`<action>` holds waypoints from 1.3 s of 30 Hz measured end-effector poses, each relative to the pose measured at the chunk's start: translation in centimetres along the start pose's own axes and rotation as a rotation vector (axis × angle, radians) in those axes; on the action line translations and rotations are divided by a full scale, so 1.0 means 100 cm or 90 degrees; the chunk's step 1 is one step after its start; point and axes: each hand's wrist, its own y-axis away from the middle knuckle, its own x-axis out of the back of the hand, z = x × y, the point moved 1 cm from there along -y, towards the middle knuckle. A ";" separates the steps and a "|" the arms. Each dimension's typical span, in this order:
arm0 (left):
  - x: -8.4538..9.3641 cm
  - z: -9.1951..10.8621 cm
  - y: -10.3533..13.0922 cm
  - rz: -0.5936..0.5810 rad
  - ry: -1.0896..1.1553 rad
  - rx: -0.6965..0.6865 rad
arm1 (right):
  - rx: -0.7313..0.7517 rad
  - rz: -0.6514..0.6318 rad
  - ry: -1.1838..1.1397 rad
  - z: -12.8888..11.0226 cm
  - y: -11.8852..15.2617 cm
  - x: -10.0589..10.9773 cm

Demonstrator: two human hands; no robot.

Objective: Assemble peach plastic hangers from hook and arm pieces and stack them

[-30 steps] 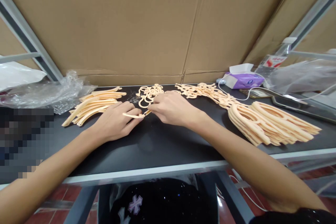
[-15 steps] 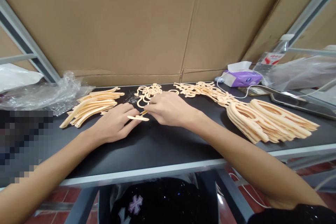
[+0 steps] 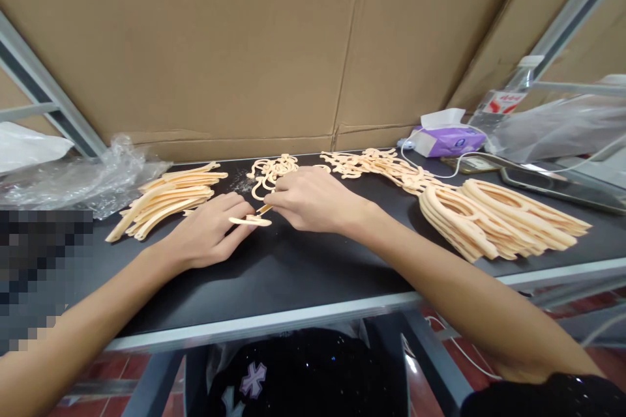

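Observation:
My left hand (image 3: 208, 231) is closed, gripping a thin, pale wooden piece (image 3: 247, 222) whose flat end sticks out past the fingers to the right. My right hand (image 3: 313, 201) pinches a small, narrow tan strip (image 3: 265, 210), its tip against or very near the wooden piece; its exact kind is unclear. Behind the right hand lies a pile of small curled wooden pieces (image 3: 276, 168). Left of my left hand, long curved wooden strips (image 3: 169, 199) lie stacked on the black tabletop (image 3: 313, 280).
Flat cut-out wooden panels (image 3: 499, 221) are stacked on the right, with a row of scroll-shaped pieces (image 3: 376, 166) behind them. Farther back stand a purple tissue pack (image 3: 452, 140) and a plastic bottle (image 3: 503, 104). A phone (image 3: 552, 186), white cable and clear plastic bag (image 3: 98, 176) lie around. Cardboard walls the back.
Both hands keep nearly the same pose, still close together with the wooden piece and strip between them. The whole view has shifted slightly.

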 end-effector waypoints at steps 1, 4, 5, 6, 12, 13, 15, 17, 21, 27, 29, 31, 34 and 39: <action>0.000 0.000 0.000 0.001 0.001 0.002 | 0.000 0.005 0.001 0.000 0.000 0.000; 0.000 0.000 -0.001 0.000 0.008 0.019 | -0.002 0.013 0.008 0.000 0.000 0.001; 0.000 0.000 -0.001 -0.001 0.013 0.020 | -0.001 0.010 0.010 0.000 0.000 0.001; 0.000 0.000 -0.001 -0.003 0.018 0.018 | 0.000 0.006 0.010 0.000 0.000 0.002; 0.002 0.003 -0.002 -0.027 0.039 0.007 | 0.031 -0.007 0.005 -0.001 0.000 0.001; 0.002 0.003 -0.001 -0.036 0.044 0.011 | 0.039 -0.009 0.002 -0.002 0.000 0.000; 0.000 0.002 0.000 -0.047 0.062 0.022 | 0.056 -0.013 -0.002 -0.002 -0.001 0.000; -0.002 0.000 0.001 -0.044 0.088 0.032 | 0.067 -0.017 -0.005 -0.003 -0.001 0.000; -0.003 -0.001 0.002 -0.034 0.129 0.044 | 0.062 -0.025 -0.011 -0.002 -0.001 0.001; -0.001 0.000 0.001 -0.041 0.167 0.041 | 0.079 -0.030 -0.006 0.000 -0.001 0.002; 0.000 0.001 0.001 -0.056 0.172 0.040 | 0.092 -0.026 -0.001 0.001 -0.001 0.001; 0.001 0.001 0.000 -0.071 0.174 0.041 | 0.108 -0.022 0.004 0.002 -0.001 0.001; 0.002 0.002 0.000 -0.082 0.175 0.048 | 0.128 -0.022 0.016 0.002 -0.002 0.002; 0.002 0.003 -0.001 -0.085 0.171 0.046 | 0.135 -0.033 0.030 0.001 -0.002 0.003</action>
